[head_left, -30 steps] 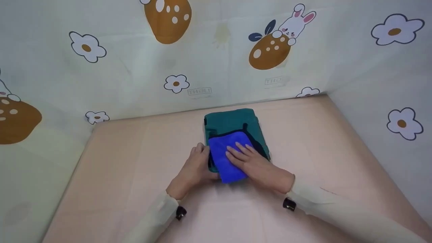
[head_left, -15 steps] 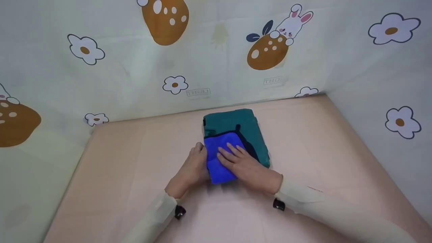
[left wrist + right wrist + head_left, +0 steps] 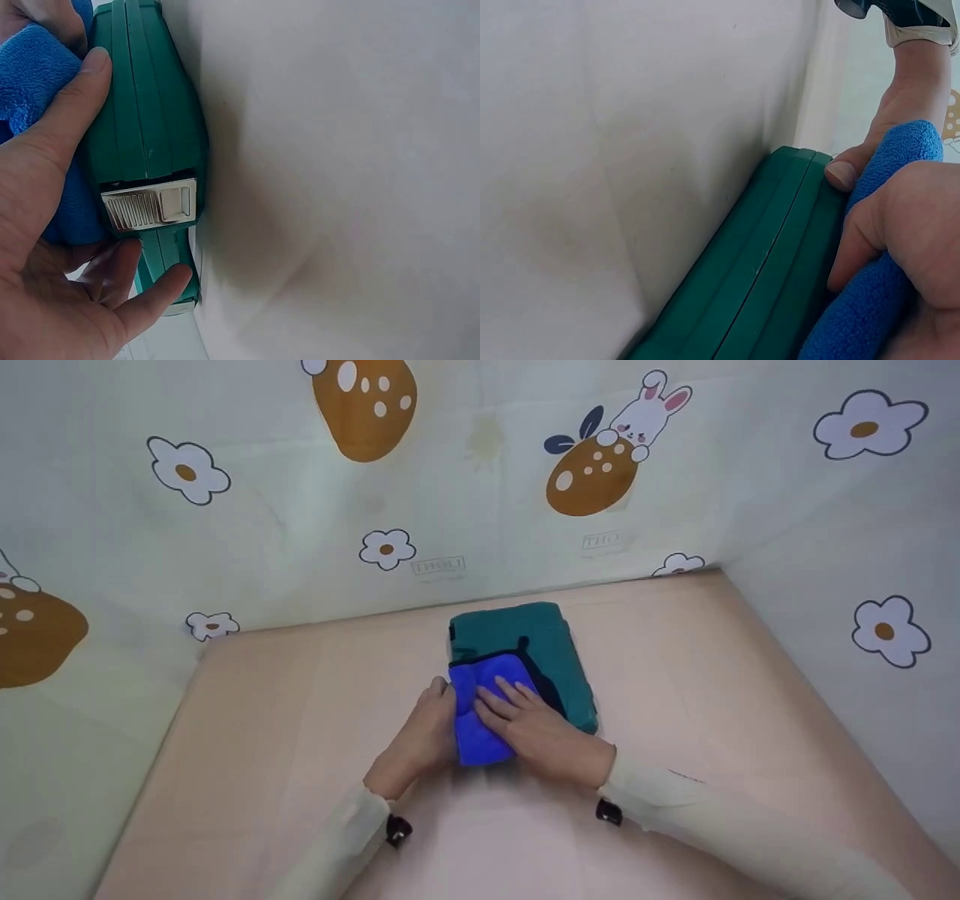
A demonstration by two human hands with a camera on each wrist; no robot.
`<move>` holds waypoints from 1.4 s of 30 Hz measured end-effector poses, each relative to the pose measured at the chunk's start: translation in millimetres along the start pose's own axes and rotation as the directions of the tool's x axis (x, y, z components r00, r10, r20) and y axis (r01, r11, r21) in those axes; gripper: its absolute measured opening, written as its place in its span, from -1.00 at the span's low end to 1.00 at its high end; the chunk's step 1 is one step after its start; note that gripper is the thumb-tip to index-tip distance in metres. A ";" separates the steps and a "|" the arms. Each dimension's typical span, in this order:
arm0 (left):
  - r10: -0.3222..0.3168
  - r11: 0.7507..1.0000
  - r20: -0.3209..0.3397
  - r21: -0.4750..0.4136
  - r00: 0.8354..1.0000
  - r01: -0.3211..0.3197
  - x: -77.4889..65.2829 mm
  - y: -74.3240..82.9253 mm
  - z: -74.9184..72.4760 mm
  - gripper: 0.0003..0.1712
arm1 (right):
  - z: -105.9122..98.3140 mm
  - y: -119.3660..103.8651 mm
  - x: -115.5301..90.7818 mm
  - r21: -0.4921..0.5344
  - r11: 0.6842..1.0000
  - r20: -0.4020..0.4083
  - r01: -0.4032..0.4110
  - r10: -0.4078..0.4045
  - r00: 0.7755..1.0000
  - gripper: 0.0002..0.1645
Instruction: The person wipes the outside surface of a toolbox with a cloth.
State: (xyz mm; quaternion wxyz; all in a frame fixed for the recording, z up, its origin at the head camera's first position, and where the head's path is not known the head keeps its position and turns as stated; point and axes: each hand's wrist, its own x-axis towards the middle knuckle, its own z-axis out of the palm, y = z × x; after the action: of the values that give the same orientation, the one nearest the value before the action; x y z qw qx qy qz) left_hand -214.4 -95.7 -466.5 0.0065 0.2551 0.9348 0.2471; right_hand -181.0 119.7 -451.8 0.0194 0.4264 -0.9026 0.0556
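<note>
A dark green hard case with a black marking lies flat on the table; the left wrist view shows a metal latch on its side. Over its near left part is a blue fuzzy cloth with a black border. My left hand holds the case at its left near corner, thumb on the near side, fingers bent about the latch. With fingers spread nearly straight, my right hand presses the cloth onto the case top. In the right wrist view, the right thumb lies along the cloth's edge beside the green case.
A pale pink cover lies on the table. Behind it and at both sides stand light hangings printed with flowers, a rabbit and brown fruit shapes. Each wrist wears a black camera band, such as the right band.
My right hand has slid the blue cloth leftward over the case top, up against my left hand. More of the case's right side shows. My left hand has barely moved.
</note>
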 end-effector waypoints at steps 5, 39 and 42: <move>-0.025 1.000 0.020 -0.018 0.999 0.025 -0.2 0.7 -0.5 -0.26 | -1.0 2.8 -0.1 0.019 1.000 0.019 0.003 -0.003 1.000 -0.18; -0.051 0.998 0.047 -0.022 0.998 0.053 -2.2 0.3 -3.0 -0.01 | -4.5 14.1 -3.3 0.081 0.995 0.037 0.051 -0.054 0.998 -0.27; -0.068 0.997 0.058 -0.030 0.996 0.070 -2.6 -0.3 -2.2 0.10 | -4.5 16.3 -4.4 0.087 0.994 0.040 0.062 -0.066 0.997 -0.28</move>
State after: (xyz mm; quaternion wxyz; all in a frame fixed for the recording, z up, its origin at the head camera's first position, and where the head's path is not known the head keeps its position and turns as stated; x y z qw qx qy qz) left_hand -212.6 -98.1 -465.0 0.0457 0.2293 0.9384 0.2545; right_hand -190.8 133.9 -449.0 -0.0166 0.4567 -0.8855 0.0844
